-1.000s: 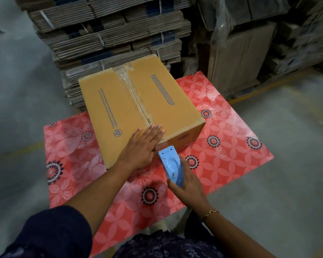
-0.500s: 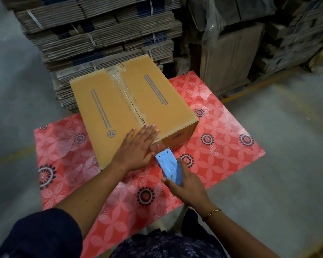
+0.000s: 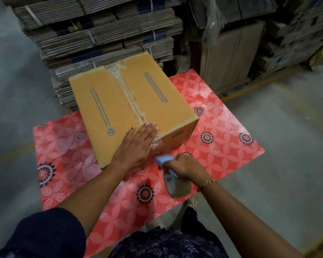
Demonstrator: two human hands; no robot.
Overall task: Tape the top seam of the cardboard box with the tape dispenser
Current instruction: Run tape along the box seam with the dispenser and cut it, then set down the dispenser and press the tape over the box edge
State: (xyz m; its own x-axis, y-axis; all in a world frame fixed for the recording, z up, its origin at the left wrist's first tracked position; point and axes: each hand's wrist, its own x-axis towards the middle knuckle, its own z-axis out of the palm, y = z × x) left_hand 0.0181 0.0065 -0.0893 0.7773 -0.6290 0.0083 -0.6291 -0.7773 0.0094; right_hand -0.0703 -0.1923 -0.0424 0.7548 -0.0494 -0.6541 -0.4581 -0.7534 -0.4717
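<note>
The blue tape dispenser (image 3: pixel 165 160), blurred, is clenched in the right grip (image 3: pixel 185 167) just below the cardboard box's (image 3: pixel 131 107) near edge. The left grip (image 3: pixel 136 146) is laid flat and released on the box's near top corner, over the clear tape (image 3: pixel 127 92) along the seam. The box is set on a red floral desk (image 3: pixel 222 146), before stacked flattened cartons (image 3: pixel 101 34).
</note>
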